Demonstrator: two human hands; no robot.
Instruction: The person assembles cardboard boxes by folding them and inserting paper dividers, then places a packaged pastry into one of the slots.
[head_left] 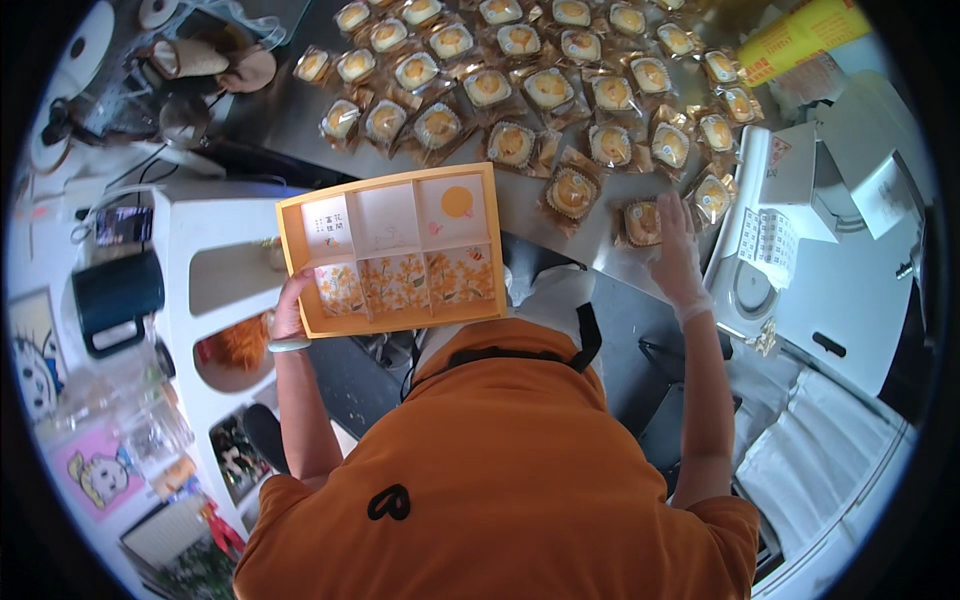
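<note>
My left hand grips the left edge of a yellow six-compartment gift box. The box is tilted toward me, and its compartments hold nothing but show printed flowers and a yellow disc on the bottom. My right hand, in a thin clear glove, is stretched out at the front right of the steel table. Its fingers are extended beside a wrapped pastry; whether they touch the wrapper I cannot tell. Just right of the fingers lies another wrapped pastry, and a third wrapped pastry sits left of them.
Several more clear-wrapped pastries in pale paper cups cover the steel table. A yellow package lies at the far right, above a white machine. To my left stands a white shelf unit with a dark mug beside it.
</note>
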